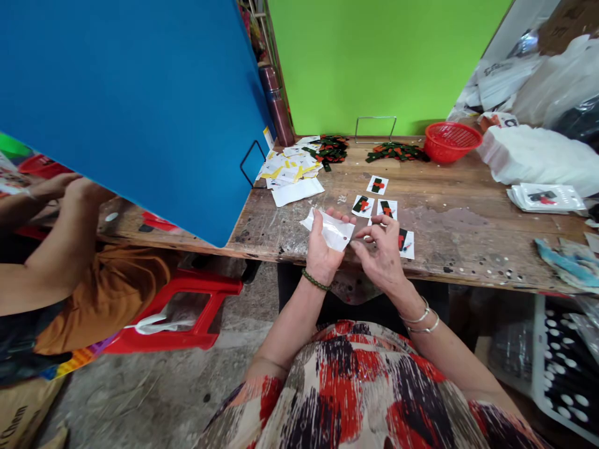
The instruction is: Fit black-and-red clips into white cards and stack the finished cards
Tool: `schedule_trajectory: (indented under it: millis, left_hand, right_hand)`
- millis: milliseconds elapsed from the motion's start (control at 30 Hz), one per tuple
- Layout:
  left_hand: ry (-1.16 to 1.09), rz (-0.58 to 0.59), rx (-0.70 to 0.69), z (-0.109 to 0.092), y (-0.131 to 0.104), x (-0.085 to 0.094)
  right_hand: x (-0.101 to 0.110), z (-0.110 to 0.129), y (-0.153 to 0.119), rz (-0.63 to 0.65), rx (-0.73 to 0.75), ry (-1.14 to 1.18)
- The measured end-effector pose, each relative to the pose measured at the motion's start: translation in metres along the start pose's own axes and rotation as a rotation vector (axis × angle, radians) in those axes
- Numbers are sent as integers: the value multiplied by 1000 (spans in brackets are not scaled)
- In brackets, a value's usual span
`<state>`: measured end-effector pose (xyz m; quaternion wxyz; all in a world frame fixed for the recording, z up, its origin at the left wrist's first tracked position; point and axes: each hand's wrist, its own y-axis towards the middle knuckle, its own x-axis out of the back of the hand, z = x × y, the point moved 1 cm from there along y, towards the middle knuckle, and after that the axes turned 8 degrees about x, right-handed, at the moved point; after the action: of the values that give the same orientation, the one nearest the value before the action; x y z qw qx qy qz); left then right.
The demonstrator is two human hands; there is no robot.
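Observation:
A small white, glossy plastic bag (333, 233) lies across the palm of my left hand (322, 246), the thumb pressed on top of it. My right hand (381, 252) is at the bag's right edge, thumb and forefinger pinched together; whatever is between them is too small to make out. Beneath and around the right hand are several white cards with dark green and red pieces, among them a top card (377, 184), a left card (362, 206) and a right card (406, 244) partly covered by the hand.
Behind are a paper pile (290, 167), dark green and red pieces (395, 151), a red basket (452, 140) and a flask (278, 106). Filled packs (545, 197) lie right. A blue panel (154, 106) separates me from another person's arm (60, 249); a green panel (384, 62) stands behind.

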<state>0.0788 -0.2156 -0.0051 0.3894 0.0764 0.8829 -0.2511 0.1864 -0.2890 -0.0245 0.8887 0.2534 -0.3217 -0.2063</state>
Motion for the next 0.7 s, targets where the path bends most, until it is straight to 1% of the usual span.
schedule_trajectory:
  millis: [67,133,267,333,433,500,567,633,700]
  left_hand:
    - [23,-19,14,-1,-1,0]
    - [59,-12,31,2,-4,0]
    - [119,58,97,9,-10,-2]
    - [121,84,150,9,-12,-1]
    - [60,75,242,6,-12,3]
    - [4,57,283,3,-8,6]
    - [-35,41,281,0,-3,6]
    - [-63,25,252,-3,2,4]
    - [-86,8,231,-6,6,1]
  right_hand:
    - [8,3,-6,168,113,-56]
    - [10,4,-8,283,176,-84]
    - [5,4,-1,396,221,-144]
    - [2,6,4,425,226,-169]
    - [1,14,5,447,236,-209]
    - [5,20,4,469,244,-226]
    - [12,20,4,494,270,-204]
    - [24,10,9,483,280,-139]
    - [37,-13,23,420,209,-65]
